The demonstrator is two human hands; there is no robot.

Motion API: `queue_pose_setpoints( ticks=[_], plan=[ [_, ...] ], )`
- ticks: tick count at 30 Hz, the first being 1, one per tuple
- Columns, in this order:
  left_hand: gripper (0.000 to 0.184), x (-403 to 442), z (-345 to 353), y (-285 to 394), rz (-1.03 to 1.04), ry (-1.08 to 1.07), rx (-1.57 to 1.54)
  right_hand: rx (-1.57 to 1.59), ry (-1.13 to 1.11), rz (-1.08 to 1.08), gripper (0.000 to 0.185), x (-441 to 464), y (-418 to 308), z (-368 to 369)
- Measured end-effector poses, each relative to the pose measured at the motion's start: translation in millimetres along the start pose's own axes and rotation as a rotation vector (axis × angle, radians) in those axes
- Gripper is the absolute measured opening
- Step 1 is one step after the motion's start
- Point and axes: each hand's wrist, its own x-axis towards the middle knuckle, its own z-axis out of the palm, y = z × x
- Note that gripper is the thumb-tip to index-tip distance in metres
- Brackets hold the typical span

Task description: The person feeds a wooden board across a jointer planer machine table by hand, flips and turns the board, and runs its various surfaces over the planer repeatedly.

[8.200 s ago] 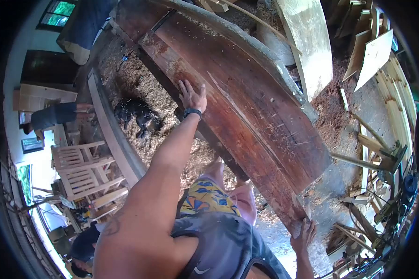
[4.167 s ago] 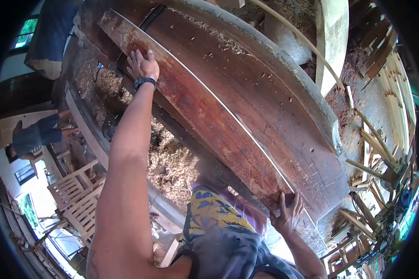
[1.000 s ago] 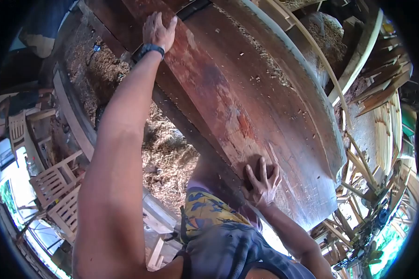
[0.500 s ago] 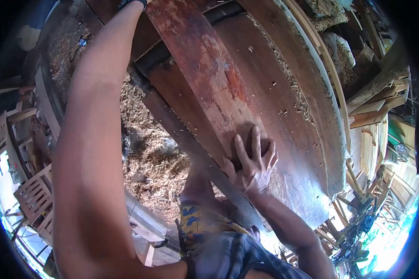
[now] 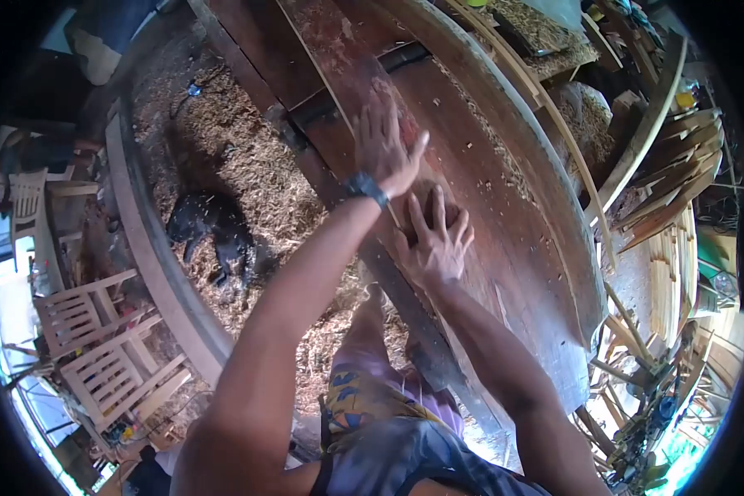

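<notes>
On top of a big brown surface [image 5: 525,256], a long reddish plank [image 5: 339,50] runs from the far middle toward the person. The left hand [image 5: 388,155] lies on the plank with its fingers [image 5: 372,124] straight and open and its thumb out to the right. A dark band [image 5: 365,188] is on that wrist. Just nearer and a bit to the right, the right hand [image 5: 435,252] rests on the plank too, its fingers spread and not gripping. To the left, a black dog [image 5: 211,223] lies on wood shavings [image 5: 273,169]. Near left are slatted wood frames [image 5: 103,384].
</notes>
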Motion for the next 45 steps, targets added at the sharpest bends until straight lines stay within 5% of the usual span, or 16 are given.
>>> queue_pose_setpoints(
  ticks=[7,14,17,32,39,45],
  plan=[
    [0.083,-21.1,3.8,8.7,0.021,-0.046,0.093,0.202,0.056,-0.07,0.083,-42.0,28.0,-19.3],
    [0.071,-19.8,18.9,-7.6,0.07,0.069,0.1,0.136,-0.136,0.026,0.103,-267.2,148.2,-52.3],
    [0.069,-20.0,19.7,-7.2,0.089,0.086,0.091,0.154,-0.182,0.077,0.095,-322.9,164.2,-41.2],
    [0.065,40.6,21.4,-44.2,0.101,0.12,0.111,0.147,-0.126,0.148,0.096,-253.2,121.3,-30.8],
    [0.063,103.1,33.0,-93.5,0.139,0.179,0.133,0.158,-0.086,-0.132,0.086,-143.1,101.9,-41.5],
    [0.068,148.8,27.2,-120.0,0.097,0.083,0.121,0.133,-0.017,-0.097,0.082,-80.5,65.2,-11.9]
  ],
)
